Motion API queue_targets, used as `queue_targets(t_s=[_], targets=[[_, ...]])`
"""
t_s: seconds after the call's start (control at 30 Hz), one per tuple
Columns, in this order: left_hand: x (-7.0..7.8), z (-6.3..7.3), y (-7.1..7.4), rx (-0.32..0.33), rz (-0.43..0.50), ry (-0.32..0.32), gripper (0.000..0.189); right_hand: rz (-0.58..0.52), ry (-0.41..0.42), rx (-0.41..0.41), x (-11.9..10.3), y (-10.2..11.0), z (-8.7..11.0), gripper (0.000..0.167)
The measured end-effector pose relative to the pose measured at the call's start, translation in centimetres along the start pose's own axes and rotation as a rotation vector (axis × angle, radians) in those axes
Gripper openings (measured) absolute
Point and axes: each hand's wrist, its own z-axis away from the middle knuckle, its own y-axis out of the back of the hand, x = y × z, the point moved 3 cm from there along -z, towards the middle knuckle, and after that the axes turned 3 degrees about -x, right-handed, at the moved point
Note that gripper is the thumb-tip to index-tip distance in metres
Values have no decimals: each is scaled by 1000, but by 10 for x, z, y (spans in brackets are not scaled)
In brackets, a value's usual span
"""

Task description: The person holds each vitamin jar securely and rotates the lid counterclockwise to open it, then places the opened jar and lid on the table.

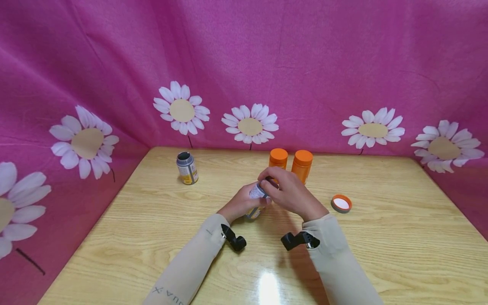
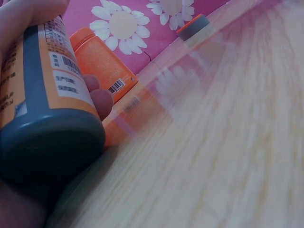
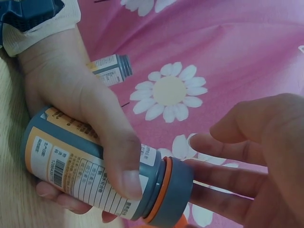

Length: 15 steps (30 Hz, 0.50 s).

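Note:
My left hand [image 1: 241, 202] grips a grey bottle [image 3: 71, 164] with orange and white labels round its body, holding it tilted above the table. A grey cap [image 3: 176, 192] with an orange inner ring sits at its mouth; how tightly it is seated I cannot tell. At the cap is my right hand [image 1: 289, 191]. In the right wrist view its fairly straight fingers touch the cap's end, while the thumb stands apart from it. The left wrist view shows the dark base of the bottle [image 2: 57, 137] close up, with left fingertips wrapped behind it.
An uncapped grey bottle [image 1: 187, 169] stands at the back left. Two orange bottles [image 1: 303, 163] with orange lids stand behind the hands. To the right, a loose cap [image 1: 341, 203] lies with its white inside up. A pink flowered cloth [image 1: 312, 76] hangs beyond the wooden table [image 1: 400, 237].

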Motion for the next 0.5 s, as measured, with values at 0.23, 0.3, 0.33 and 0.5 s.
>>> queue_targets(t_s=[0.23,0.3,0.33,0.5], targets=[[0,0,0,3,-9,15,48,-7,1,1,-3,1,0,13],[0,0,1,-4,-8,18,50,-13,-2,1,-4,1,1,13],[0,-1,1,-9,-5,18,51,-17,-6,1,-4,1,1,13],[0,-2,1,-39,30,18,53,-7,-36,6,-5,-1,0,24]])
